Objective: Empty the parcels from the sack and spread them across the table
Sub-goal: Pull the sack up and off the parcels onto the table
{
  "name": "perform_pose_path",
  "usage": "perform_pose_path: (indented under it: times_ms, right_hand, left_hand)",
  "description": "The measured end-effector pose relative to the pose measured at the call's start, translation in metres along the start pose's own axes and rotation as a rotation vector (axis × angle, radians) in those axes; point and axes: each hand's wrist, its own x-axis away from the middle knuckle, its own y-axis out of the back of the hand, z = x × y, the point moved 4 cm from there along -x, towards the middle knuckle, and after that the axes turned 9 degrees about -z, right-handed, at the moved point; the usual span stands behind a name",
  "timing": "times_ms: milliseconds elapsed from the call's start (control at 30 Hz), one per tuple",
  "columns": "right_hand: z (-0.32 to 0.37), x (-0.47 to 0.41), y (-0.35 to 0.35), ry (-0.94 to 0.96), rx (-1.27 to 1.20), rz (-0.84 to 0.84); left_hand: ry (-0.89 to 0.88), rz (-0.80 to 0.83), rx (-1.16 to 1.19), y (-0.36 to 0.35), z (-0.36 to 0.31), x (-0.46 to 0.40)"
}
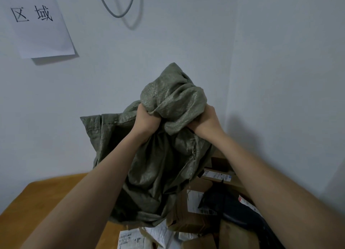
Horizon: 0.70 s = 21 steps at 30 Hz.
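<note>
Sack (158, 164) gripped by both hands, hiding perhaps more parcels (196, 202)

Both hands grip a grey-green woven sack (164, 155), raised in front of a pale wall. The left hand (144, 118) bunches the fabric in a fist; just to its right, the right hand (204, 122) clutches another fold. Crumpled sack cloth rises above both hands and hangs slack below them. Under the right hand, parcels are piled together: cardboard boxes (186, 211), a black mailer bag (229, 204), white labelled packets (130, 239). Below the left hand lies the wooden table (46, 196). A paper sign (37, 21) hangs on the wall far above the left hand.
</note>
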Motion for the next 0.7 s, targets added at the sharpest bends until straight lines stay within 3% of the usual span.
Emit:
perform_pose_path:
  times_ms: [133, 300, 433, 567, 700]
  right_hand:
    - [-0.001, -0.002, 0.006, -0.069, -0.014, -0.166]
    - [-0.011, -0.012, 0.016, -0.153, -0.041, -0.303]
    - [-0.016, -0.016, 0.023, -0.296, -0.257, -0.359]
    - [-0.020, -0.016, 0.023, -0.420, -0.475, -0.367]
    - [-0.016, -0.013, 0.019, -0.480, -0.616, -0.365]
  left_hand:
    - [0.051, 0.042, -0.040, 0.002, 0.008, -0.004]
    - [-0.118, 0.135, -0.329, 0.004, 0.013, 0.000]
    - [-0.202, 0.188, -0.518, 0.003, 0.024, 0.004]
    - [-0.044, 0.186, -0.554, 0.011, 0.042, -0.002]
    - [0.032, 0.198, -0.405, 0.007, 0.043, -0.001]
